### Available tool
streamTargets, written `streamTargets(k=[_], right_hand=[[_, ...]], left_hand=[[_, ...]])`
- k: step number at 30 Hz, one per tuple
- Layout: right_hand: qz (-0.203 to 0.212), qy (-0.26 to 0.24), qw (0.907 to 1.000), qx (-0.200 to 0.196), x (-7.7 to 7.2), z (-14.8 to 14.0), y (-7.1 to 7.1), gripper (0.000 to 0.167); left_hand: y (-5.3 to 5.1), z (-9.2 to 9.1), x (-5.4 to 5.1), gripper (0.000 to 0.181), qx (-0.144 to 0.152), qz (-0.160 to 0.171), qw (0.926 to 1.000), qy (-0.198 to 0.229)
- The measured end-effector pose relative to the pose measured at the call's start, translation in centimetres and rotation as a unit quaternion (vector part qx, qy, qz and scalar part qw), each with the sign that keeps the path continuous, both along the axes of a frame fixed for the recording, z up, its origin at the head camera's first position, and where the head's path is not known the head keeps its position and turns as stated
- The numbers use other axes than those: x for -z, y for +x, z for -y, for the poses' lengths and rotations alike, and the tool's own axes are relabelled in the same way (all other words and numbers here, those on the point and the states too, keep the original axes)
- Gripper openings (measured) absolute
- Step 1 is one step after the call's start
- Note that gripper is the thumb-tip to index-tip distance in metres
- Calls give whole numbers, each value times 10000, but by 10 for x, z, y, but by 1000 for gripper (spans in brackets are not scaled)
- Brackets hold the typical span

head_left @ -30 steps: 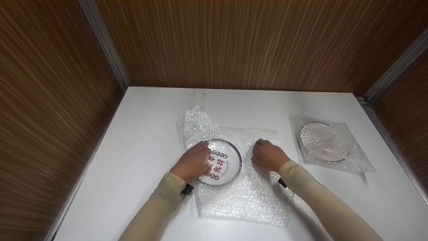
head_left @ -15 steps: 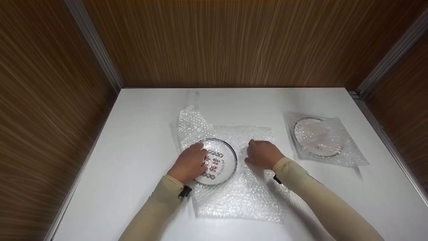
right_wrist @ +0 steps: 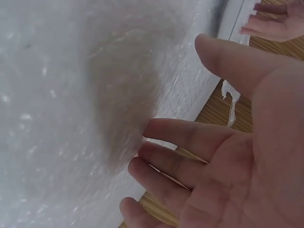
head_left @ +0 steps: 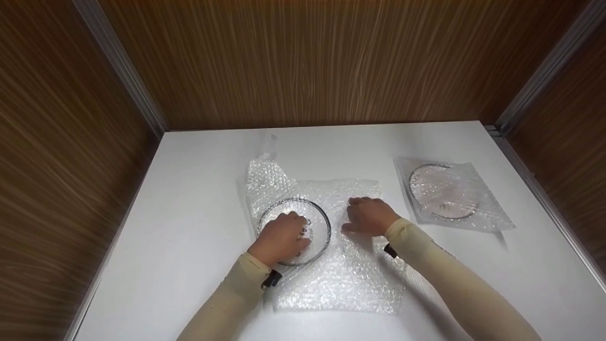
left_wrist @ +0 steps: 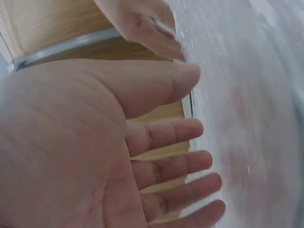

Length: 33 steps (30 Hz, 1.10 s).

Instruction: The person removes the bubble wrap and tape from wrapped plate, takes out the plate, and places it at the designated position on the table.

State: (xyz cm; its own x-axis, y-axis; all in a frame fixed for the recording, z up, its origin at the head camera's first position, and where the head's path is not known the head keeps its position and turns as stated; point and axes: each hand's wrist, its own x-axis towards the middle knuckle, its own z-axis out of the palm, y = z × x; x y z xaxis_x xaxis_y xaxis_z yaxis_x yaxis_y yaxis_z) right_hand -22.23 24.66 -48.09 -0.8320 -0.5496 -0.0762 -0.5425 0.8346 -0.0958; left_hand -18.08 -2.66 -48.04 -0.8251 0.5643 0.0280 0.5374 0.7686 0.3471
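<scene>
A round plate [head_left: 318,241] with a dark rim and a printed centre lies at the left part of a sheet of bubble wrap [head_left: 341,289]. Plastic appears to cover it, its red marks blurred through the film in the left wrist view. My left hand [head_left: 281,237] rests over the plate's middle, hiding most of the print; its fingers [left_wrist: 183,159] are fairly straight and their tips reach the film. To the right, my right hand [head_left: 371,216] touches the bubble wrap with relaxed, slightly bent fingers [right_wrist: 166,161], nothing gripped between them.
Another dark-rimmed round plate in a clear bubble-wrap bag [head_left: 447,192] lies to the right on the white table [head_left: 189,199]. A raised flap of bubble wrap [head_left: 265,182] stands at the back left. Wood-grain panels [head_left: 303,66] enclose the back and sides.
My left hand has shifted right, from the plate's left edge to over its middle. The right hand stays at nearly the same spot on the bubble wrap. The head view has tilted a little.
</scene>
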Motion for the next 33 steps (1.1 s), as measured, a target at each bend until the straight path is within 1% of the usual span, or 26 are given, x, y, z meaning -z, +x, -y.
streamTargets(k=[2,4,7,9,11,13,15,16,18,19,21,23,25,27,29,31,33], right_hand=[[245,-39,9997,40,-1,-2,-3,32],[453,-182,9987,150,-2,-3,-5,28],[640,-366,9971,197,-2,-5,-5,26],[664,-394,9968,184,-1,-6,-4,24],[556,-318,9979,89,0,-7,-2,24],[451,-255,9987,31,2,-8,-1,27],[449,-265,9986,68,3,-11,0,32],[493,-296,9983,85,4,-12,0,37],[705,-334,9968,148,5,-15,2,41],[797,-354,9960,185,5,-15,3,43],[861,-311,9956,187,7,-13,5,46],[758,-224,9968,128,9,-10,6,44],[528,-163,9984,112,11,-6,7,39],[315,-114,9994,119,11,-3,7,37],[129,-26,9999,74,11,-1,7,38],[21,-32,10000,52,10,0,6,37],[-45,2,10000,-23,9,0,4,35]], left_hand=[[3,-9,0,42,-89,67,9999,-49],[6,-17,-1,53,-206,115,9996,-160],[9,-26,-2,67,-387,193,9984,-355],[13,-31,-3,77,-492,234,9974,-470],[16,-36,-4,85,-570,246,9959,-658],[19,-43,-5,92,-575,190,9933,-984],[21,-49,-6,92,-504,118,9898,-1330],[22,-52,-7,90,-458,81,9883,-1453],[24,-54,-8,80,-401,77,9881,-1482],[25,-54,-9,72,-398,63,9891,-1417],[26,-53,-10,51,-438,39,9925,-1142],[26,-53,-11,29,-453,-86,9949,-898],[25,-53,-11,15,-427,-261,9960,-744],[24,-54,-11,12,-397,-395,9961,-688],[22,-55,-10,16,-389,-389,9959,-724],[21,-56,-10,19,-373,-345,9954,-815],[20,-55,-11,21,-334,-393,9952,-834]])
